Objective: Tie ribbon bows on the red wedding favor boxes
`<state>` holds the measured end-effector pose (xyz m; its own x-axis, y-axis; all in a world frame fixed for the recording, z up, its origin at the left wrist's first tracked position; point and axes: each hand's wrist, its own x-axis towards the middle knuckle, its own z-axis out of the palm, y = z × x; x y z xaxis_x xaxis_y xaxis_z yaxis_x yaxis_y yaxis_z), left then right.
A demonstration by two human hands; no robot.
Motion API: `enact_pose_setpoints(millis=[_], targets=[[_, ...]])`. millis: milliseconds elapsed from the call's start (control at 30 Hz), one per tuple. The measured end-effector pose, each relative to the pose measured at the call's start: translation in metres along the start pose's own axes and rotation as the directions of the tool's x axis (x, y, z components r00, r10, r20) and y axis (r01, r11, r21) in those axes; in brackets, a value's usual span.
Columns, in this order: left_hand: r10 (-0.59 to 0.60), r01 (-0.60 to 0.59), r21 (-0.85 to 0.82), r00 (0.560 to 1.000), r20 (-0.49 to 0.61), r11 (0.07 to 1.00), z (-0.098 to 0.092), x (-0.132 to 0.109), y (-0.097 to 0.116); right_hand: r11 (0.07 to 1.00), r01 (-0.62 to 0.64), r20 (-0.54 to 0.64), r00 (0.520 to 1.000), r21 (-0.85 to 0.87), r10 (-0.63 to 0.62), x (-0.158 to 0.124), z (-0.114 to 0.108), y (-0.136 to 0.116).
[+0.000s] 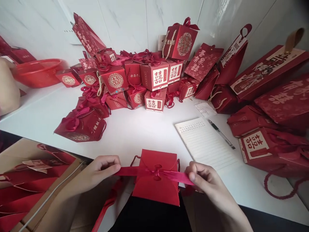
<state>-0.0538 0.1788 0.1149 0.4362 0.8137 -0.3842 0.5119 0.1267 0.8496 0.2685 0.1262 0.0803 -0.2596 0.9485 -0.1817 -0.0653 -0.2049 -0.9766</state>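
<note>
A red gift box sits at the table's front edge, close to my body, its top flaps folded together. Across the top runs a red ribbon, crossed into a knot at the middle. My left hand pinches one ribbon end between thumb and fingers, left of the box. On the other side, my right hand grips the opposite end, and the ribbon is stretched between them. Twisted cord handles show at both sides of the box.
Several finished red boxes are piled along the wall. A lined notebook and a pen lie to the right. At the left are a red basin, another person's arm and a carton of flat red pieces.
</note>
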Motion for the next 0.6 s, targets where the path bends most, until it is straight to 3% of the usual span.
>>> enact_pose_setpoints(millis=[133, 233, 367, 500, 600], targets=[[-0.018, -0.005, -0.206, 0.994, -0.109, 0.979, -0.013, -0.005, -0.025, 0.982, -0.051, -0.039, 0.997, 0.184, 0.059, -0.011, -0.009, 0.001], [0.13, -0.187, -0.396, 0.977, -0.168, 0.899, -0.013, 0.002, -0.026, 0.932, -0.005, -0.086, 0.995, 0.362, 0.039, -0.012, -0.006, -0.011], [0.285, -0.403, -0.579, 0.914, -0.287, 0.708, -0.013, 0.018, -0.001, 0.899, 0.086, -0.205, 0.979, 0.429, 0.004, -0.014, -0.007, -0.035], [0.244, -0.434, -0.704, 0.901, -0.36, 0.563, -0.014, 0.028, 0.03, 0.855, 0.166, -0.306, 0.952, 0.492, -0.009, -0.021, -0.016, -0.054], [0.257, -0.41, -0.816, 0.909, -0.328, 0.408, -0.014, 0.037, 0.055, 0.84, 0.223, -0.347, 0.937, 0.495, -0.044, -0.019, -0.017, -0.069]])
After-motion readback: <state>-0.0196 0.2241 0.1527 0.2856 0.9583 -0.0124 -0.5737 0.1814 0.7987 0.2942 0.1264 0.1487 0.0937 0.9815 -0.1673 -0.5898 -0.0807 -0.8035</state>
